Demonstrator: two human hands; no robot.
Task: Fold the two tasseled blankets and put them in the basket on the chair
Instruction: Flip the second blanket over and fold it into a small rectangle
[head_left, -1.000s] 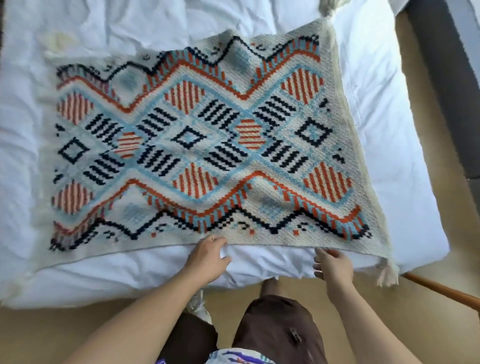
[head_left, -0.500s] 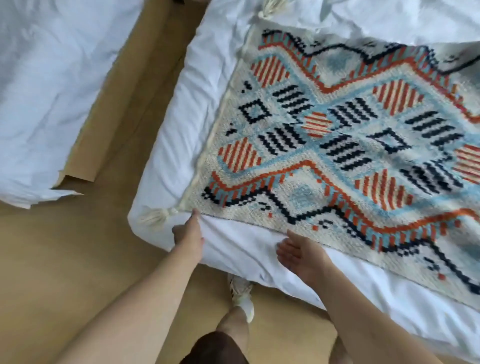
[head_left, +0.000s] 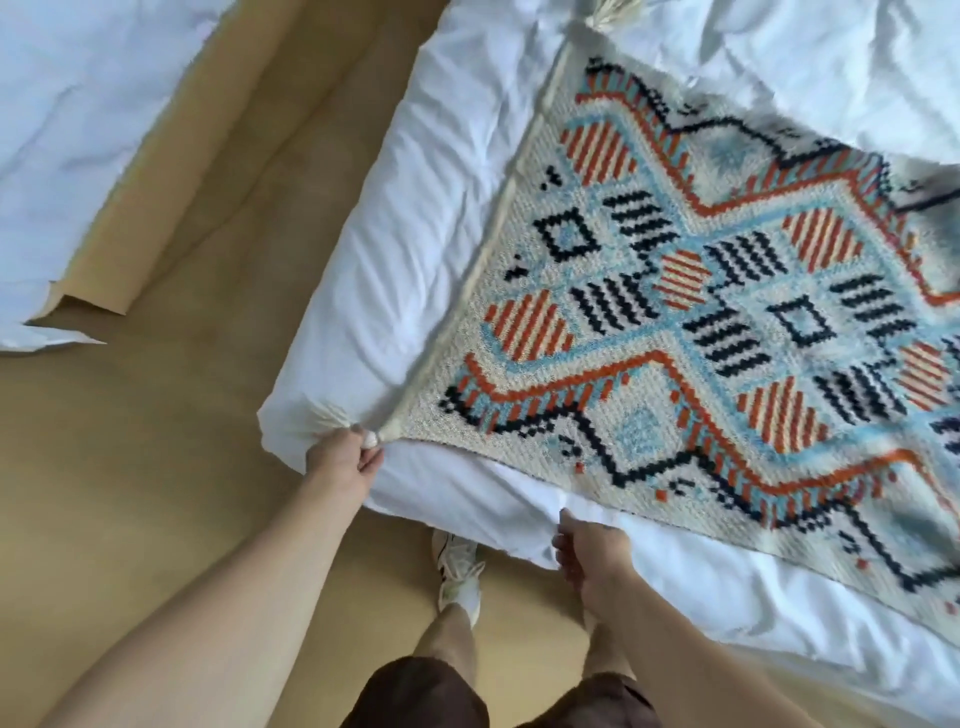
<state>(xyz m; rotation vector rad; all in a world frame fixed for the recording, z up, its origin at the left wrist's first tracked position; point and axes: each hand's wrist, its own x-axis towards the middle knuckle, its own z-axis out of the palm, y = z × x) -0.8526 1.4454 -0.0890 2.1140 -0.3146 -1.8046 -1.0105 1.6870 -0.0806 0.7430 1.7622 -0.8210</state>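
A thick woven blanket (head_left: 717, 332) lies spread flat on a bed (head_left: 415, 249) covered in white, softly creased bedding. The weave looks coarse and nubbly, cream at the ground, with stepped zigzag bands in orange, light blue and black, striped orange diamonds, and small black outlined diamonds. Its outline is rectangular, but from this angle it sits skewed: one short edge runs from a cream tassel (head_left: 615, 13) at the top of the view down to the near corner at the bed's lower left, and the long axis stretches from that corner away to the right, running out of the frame. A second fluffy cream tassel (head_left: 332, 415) hangs at this near corner, fanned out over the edge of the mattress.

The left hand (head_left: 345, 460) pinches the blanket's near corner just at the tassel's knot, fingers curled tight around it, and the corner is drawn to a taut point. The right hand (head_left: 589, 553) sits at the bed's near edge, below the blanket's long side, its fingers loosely bent against the white sheet; whether it grips the sheet I cannot tell.

The floor (head_left: 156, 467) is a smooth tan surface. More rumpled white bedding (head_left: 78, 130) lies at upper left. A pale sneaker (head_left: 460, 569) and dark brown shorts (head_left: 415, 696) show below.
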